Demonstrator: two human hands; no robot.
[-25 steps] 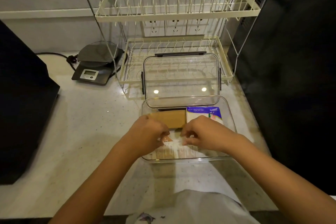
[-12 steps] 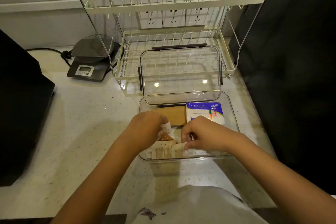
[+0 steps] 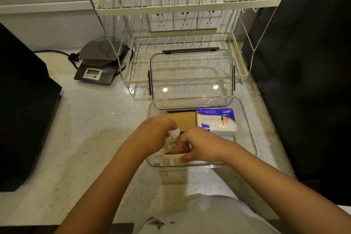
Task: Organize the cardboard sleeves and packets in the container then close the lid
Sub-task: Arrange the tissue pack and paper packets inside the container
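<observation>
Clear plastic container [image 3: 247, 129] lies long axis along the table's [image 3: 95, 138] near edge, lid [image 3: 191, 78] upright. Left hand [image 3: 153, 135] and right hand [image 3: 199, 144] pinch small packets [image 3: 173, 137] inside; cardboard sleeve [image 3: 183, 119] lies flat beyond.

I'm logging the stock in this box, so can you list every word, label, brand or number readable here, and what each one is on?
No text here can be read for certain.
Tissue pack: white print on its blue band, and an orange and green mark, too blurred to read.
White packet in the left hand: small dark print, too small.
Packets by the container's near wall: reddish print, blurred.
Kitchen scale: display blank; buttons unreadable.
</observation>
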